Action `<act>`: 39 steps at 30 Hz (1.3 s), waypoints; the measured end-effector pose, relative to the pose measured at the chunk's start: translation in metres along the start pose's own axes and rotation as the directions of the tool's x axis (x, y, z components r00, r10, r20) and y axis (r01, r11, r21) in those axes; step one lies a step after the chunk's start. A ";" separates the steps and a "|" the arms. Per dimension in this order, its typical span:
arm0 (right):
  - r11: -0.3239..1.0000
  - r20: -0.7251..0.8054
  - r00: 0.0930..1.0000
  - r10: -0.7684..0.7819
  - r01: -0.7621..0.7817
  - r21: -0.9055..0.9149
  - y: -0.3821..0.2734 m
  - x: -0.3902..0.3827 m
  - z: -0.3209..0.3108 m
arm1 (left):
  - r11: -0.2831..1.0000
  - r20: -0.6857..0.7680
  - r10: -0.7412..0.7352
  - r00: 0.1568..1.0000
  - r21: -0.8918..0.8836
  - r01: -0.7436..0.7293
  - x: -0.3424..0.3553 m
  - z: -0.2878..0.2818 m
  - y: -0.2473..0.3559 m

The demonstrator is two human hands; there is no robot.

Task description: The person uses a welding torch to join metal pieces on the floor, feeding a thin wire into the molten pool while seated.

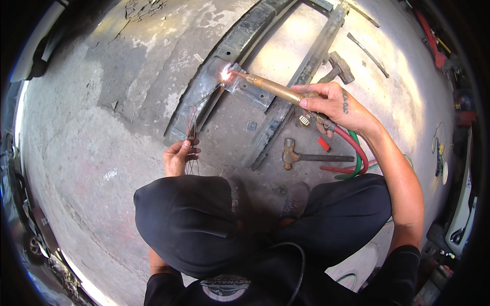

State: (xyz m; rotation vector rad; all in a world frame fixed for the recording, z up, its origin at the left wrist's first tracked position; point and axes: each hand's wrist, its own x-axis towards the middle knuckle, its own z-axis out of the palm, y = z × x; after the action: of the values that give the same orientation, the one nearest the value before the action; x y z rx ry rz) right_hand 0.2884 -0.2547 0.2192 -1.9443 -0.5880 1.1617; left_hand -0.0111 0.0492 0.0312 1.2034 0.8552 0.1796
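Observation:
My right hand [329, 107] grips a brass gas torch [270, 87], with red and green hoses [357, 145] running from its back end. The torch tip touches or nearly touches a bright glowing spot [225, 75] on a curved dark metal beam [206, 89], beside a plate with holes [250, 92]. My left hand [178, 155] pinches a bundle of thin, looped wire rods [192, 122] over the beam's near end. A straight metal rail [273, 135] lies right of the beam.
A ball-peen hammer [306, 157], a small red piece [323, 143] and a sledgehammer head [341, 66] lie right of the rail. A long metal bar [367, 53] is at the upper right. Parts and tools [439, 158] lie along the right edge. My bent knees fill the near foreground.

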 end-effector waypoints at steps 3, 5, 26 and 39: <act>1.000 -0.001 1.000 -0.001 0.001 0.004 -0.002 -0.001 0.000 | 1.000 0.002 0.001 1.000 0.001 -0.001 0.000 0.000 0.000; 1.000 -0.002 1.000 -0.004 0.004 0.014 -0.003 -0.001 0.001 | 1.000 0.003 0.002 1.000 0.002 -0.002 0.001 0.000 -0.001; 1.000 -0.010 1.000 -0.010 0.010 0.008 -0.001 -0.001 0.001 | 0.999 0.012 0.024 1.000 0.024 -0.025 0.002 0.001 -0.001; 0.999 -0.002 1.000 -0.021 0.021 0.024 -0.003 -0.001 0.003 | 1.000 0.010 0.021 1.000 -0.005 -0.021 0.000 0.002 0.000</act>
State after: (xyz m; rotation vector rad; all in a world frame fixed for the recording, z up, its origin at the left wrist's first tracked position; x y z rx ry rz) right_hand 0.2854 -0.2527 0.2212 -1.9148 -0.5896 1.1486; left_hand -0.0095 0.0474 0.0318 1.2084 0.8334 0.1925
